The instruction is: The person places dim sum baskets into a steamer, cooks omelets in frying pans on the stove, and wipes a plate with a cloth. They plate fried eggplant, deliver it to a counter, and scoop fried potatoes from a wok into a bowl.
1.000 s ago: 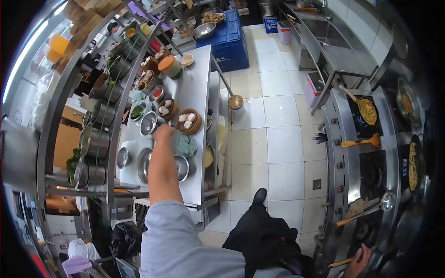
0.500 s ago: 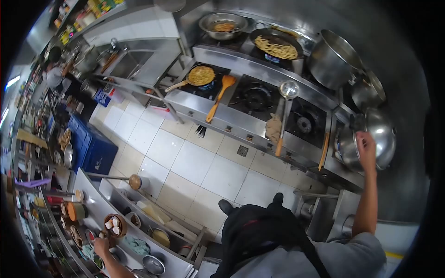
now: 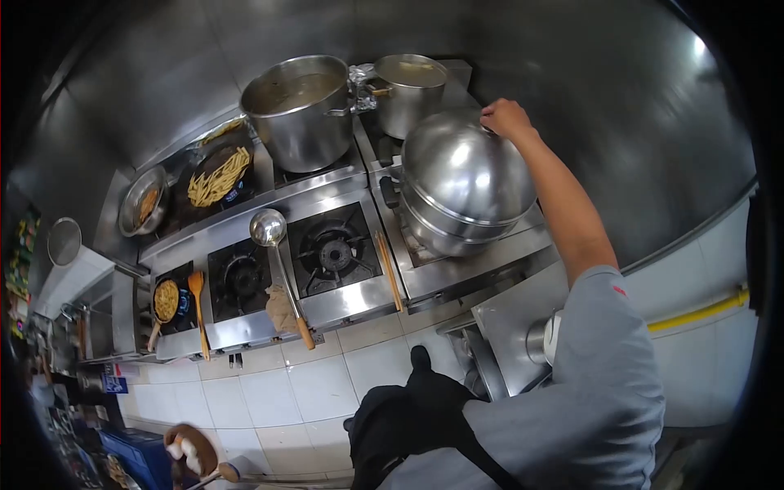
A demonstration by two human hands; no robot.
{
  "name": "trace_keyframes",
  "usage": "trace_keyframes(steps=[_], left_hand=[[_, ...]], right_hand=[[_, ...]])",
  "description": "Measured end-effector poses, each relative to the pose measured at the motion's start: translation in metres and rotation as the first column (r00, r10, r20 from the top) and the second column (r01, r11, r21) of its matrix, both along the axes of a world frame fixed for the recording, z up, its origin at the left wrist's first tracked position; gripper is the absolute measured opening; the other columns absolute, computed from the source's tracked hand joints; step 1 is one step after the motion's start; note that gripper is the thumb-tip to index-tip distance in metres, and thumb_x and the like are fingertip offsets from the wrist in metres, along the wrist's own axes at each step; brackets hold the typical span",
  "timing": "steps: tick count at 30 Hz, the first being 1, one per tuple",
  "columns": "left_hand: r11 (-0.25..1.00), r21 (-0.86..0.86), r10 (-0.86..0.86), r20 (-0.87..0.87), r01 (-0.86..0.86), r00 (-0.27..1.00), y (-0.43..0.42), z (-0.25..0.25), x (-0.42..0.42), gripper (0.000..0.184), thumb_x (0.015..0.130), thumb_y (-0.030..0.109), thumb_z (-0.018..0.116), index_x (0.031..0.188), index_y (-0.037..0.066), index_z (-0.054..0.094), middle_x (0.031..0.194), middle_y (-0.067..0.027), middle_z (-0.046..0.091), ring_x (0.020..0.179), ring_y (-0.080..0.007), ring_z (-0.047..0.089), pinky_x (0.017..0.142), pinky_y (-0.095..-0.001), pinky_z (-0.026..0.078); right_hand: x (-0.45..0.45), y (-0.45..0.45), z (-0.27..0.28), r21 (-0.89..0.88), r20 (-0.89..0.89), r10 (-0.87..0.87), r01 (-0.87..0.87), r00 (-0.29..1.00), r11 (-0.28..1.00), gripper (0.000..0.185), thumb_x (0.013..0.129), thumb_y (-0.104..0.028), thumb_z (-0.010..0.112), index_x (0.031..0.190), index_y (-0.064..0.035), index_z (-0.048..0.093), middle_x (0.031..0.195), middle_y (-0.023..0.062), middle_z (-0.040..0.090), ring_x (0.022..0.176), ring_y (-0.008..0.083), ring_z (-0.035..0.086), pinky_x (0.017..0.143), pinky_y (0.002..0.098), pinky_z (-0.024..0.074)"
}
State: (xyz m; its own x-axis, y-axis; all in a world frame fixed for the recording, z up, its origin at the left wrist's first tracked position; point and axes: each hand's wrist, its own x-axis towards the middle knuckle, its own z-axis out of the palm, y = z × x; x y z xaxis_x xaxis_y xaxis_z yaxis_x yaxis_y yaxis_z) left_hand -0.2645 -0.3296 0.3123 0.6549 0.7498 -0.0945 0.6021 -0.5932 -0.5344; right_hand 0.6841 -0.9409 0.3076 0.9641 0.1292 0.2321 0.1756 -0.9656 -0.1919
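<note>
My right hand (image 3: 508,119) is closed on the top of a domed metal lid (image 3: 461,163), its fingers covering the handle. Beneath the lid is a wide metal steamer pot (image 3: 445,233) on the right part of the stove. Low on the left, a round bamboo basket (image 3: 202,442) with white buns (image 3: 189,454) inside appears tilted and slightly blurred above the floor. No part of my left hand shows, and what supports the basket cannot be seen.
A ladle (image 3: 268,228), wooden chopsticks (image 3: 389,271) and an orange spatula (image 3: 197,302) lie across the stove. Behind stand a large stockpot (image 3: 304,131) and a smaller pot (image 3: 410,98). A pan of fries (image 3: 219,180) and a small frying pan (image 3: 166,300) are left.
The view has swung from the prep table to the stove. My right hand has closed on the domed lid. The bun basket has left the prep table, and my left hand has gone out of view.
</note>
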Motion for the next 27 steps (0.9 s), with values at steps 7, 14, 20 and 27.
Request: trace_keyframes(steps=[7,14,20,27], left_hand=[[0.986,-0.028,-0.155,0.169,0.162,0.973,-0.131,0.045,0.344,0.039,0.083,0.038,0.071,0.073,0.001,0.07,0.076,-0.0208,0.066,0.075,-0.0389,0.065,0.068,-0.0493,0.05],[0.844,-0.093,-0.494,0.251,0.529,0.832,-0.246,0.093,0.58,0.04,0.086,0.041,0.068,0.078,0.002,0.07,0.078,-0.0217,0.067,0.079,-0.0397,0.066,0.071,-0.0477,0.051],[0.625,-0.066,-0.738,0.276,0.778,0.616,-0.335,0.099,0.73,0.044,0.088,0.044,0.064,0.08,0.002,0.073,0.079,-0.0202,0.069,0.081,-0.0373,0.069,0.073,-0.0447,0.055],[0.463,-0.2,-0.84,0.213,0.864,0.499,-0.466,0.057,0.838,0.043,0.085,0.047,0.066,0.094,0.005,0.072,0.092,-0.0152,0.072,0.088,-0.0342,0.07,0.078,-0.042,0.057]], right_hand=[[0.01,-0.035,0.027,0.336,-0.088,0.09,-0.056,0.992,0.94,0.027,0.068,-0.029,0.075,0.09,-0.0129,0.078,0.088,0.0066,0.074,0.081,0.0215,0.069,0.078,0.0329,0.0553],[0.061,-0.144,0.065,0.748,-0.228,0.115,0.098,0.967,0.657,0.017,0.073,-0.027,0.074,0.077,-0.011,0.07,0.063,-0.0053,0.056,0.051,0.0039,0.048,0.048,0.0185,0.0412],[0.074,-0.194,0.067,0.803,-0.339,0.077,0.245,0.938,0.543,0.024,0.084,-0.031,0.074,0.099,-0.0135,0.073,0.078,-0.0081,0.058,0.061,0.002,0.05,0.058,0.015,0.0468],[0.076,-0.211,0.059,0.845,-0.346,0.083,0.271,0.935,0.461,0.023,0.083,-0.031,0.074,0.097,-0.0131,0.074,0.081,-0.0069,0.06,0.066,0.0036,0.051,0.063,0.0173,0.0484]])
